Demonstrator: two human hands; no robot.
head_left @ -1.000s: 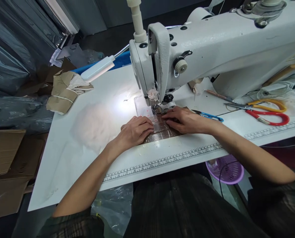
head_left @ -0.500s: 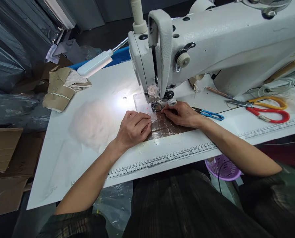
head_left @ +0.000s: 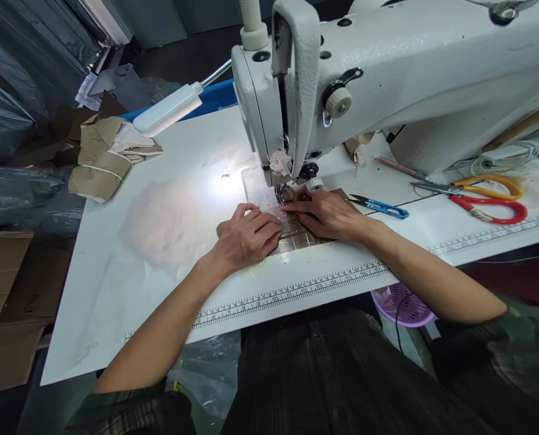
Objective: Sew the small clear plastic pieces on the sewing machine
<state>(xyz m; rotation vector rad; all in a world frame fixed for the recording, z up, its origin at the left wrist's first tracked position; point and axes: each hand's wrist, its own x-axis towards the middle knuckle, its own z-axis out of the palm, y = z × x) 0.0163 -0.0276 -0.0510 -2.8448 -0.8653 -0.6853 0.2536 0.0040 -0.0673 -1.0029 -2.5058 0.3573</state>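
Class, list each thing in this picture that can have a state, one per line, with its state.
Left hand: flat, pressing the brown fabric piece.
Right hand: flat on the fabric, fingertips by the presser foot.
Work lamp: lit.
Blue thread snips: lying unused.
Red scissors: lying on the table.
Yellow scissors: lying beside them.

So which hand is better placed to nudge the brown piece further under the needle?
Probably the right hand: its fingertips sit right at the presser foot on the brown piece. The left hand lies flatter, further back.
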